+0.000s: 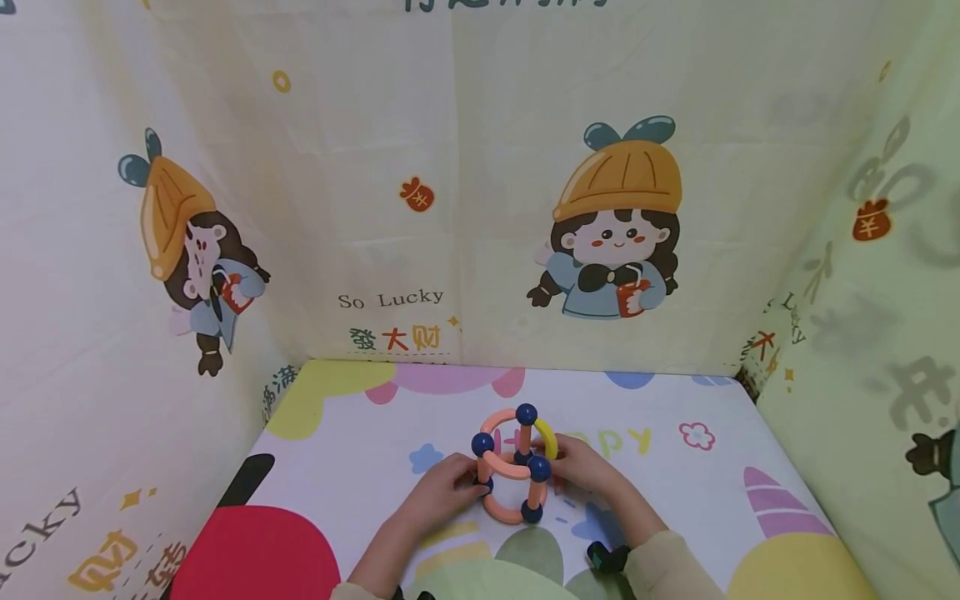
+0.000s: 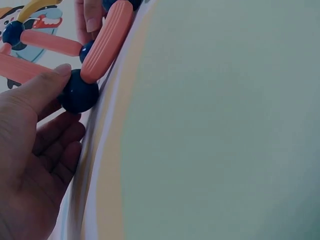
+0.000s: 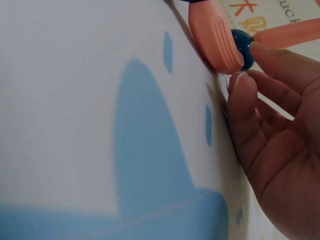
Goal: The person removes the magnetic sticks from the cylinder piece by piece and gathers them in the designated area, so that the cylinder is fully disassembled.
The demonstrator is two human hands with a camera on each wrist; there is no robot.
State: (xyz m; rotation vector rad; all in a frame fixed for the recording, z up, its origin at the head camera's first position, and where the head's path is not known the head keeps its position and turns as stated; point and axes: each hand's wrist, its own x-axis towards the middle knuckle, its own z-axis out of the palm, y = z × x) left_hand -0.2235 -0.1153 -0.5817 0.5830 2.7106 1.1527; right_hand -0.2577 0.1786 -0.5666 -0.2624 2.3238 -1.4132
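On the tabletop [image 1: 360, 458], pink rods [image 1: 507, 467] join navy balls [image 1: 539, 468].

Stick frame [image 2: 107, 42] cropped by the top edge in both wrist views (wall lettering [image 1: 504, 3] likewise, head view)

One pale cloth backdrop [image 1: 502, 167], printed with a cartoon figure [image 1: 615, 287] in an orange cap, a tilted, similar figure [image 1: 161, 225] on the left panel, a red pouch [image 1: 417, 194] and "So Lucky" lettering [image 1: 391, 299]. One white patterned surface [image 1: 360, 433], bearing a large red disc [image 1: 258, 554] at near left, a pink flower outline [image 1: 698, 436] and a purple-striped motif [image 1: 780, 504] at right.
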